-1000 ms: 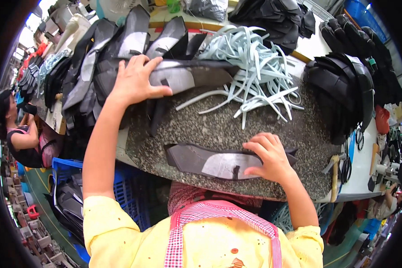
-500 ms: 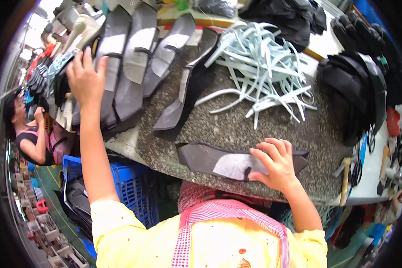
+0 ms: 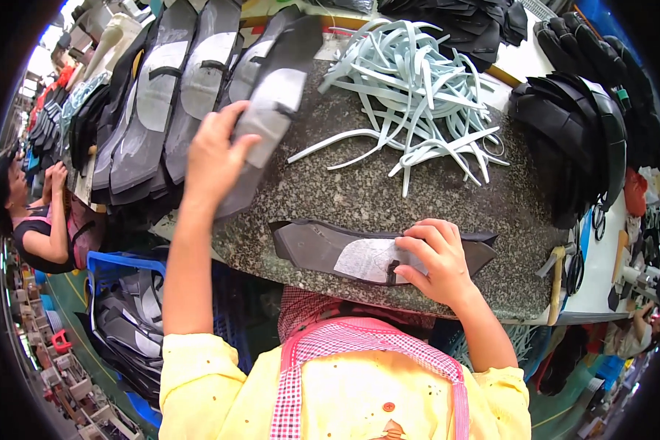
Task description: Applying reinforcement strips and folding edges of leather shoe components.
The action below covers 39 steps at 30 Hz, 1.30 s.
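A dark grey curved panel with a silvery patch and a small black loop lies crosswise near the table's front edge. My right hand holds its right part, with curved fingers across the face and the thumb beside the loop. Left of centre, my left hand grips the edge of a similar grey panel; its thumb lies over the face and the fingertips are partly hidden. Beside that hand, several matching panels lie in overlapping stacks.
A heap of pale blue strips lies on the speckled tabletop. Black pieces are stacked at right, near a wooden-handled hammer. A blue crate with dark pieces stands below left; another person works beyond.
My left hand has moved right from the stacks onto the loose grey panel, which has shifted left and now shows its patched face. My right hand stays on the front panel.
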### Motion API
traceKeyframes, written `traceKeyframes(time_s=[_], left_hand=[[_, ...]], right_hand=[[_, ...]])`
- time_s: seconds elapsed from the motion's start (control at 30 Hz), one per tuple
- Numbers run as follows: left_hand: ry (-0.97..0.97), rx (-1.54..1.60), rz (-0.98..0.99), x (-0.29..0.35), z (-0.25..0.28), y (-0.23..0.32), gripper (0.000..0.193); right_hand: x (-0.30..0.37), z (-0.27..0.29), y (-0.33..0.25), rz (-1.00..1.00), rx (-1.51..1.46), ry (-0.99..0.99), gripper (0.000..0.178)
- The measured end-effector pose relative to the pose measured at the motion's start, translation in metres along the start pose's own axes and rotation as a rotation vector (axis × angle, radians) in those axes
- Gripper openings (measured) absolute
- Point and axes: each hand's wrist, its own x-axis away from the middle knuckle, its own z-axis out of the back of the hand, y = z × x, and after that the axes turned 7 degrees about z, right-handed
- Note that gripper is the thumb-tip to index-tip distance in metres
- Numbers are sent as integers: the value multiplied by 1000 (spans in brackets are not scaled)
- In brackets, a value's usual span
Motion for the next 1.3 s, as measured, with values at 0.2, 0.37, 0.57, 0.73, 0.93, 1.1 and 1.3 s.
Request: traceKeyframes(time_s=[0.2,0.37,0.57,0.73,0.93,1.1,1.3], left_hand=[[189,-501,-212,25,-4,-9,40],[96,131,-484,3,-61,57,27],[172,37,-283,-20,-48,43,13],[521,77,-205,12,8,75,8],[308,336,-486,65,-27,112,18],[116,512,-444,62,-17,115,30],[-20,797,-437,55,-22,118,26]], right_hand=[[-15,-5,-6,26,-11,38,39],[-22,-1,-3,21,-10,61,38],[-17,0,-9,7,-51,81,36],[-23,-2,0,-233,-475,168,34],[-88,-14,-13,-397,-1430,597,24],[-89,-13,-9,-407,-1362,636,18],[-82,-6,-19,-342,-959,581,25]])
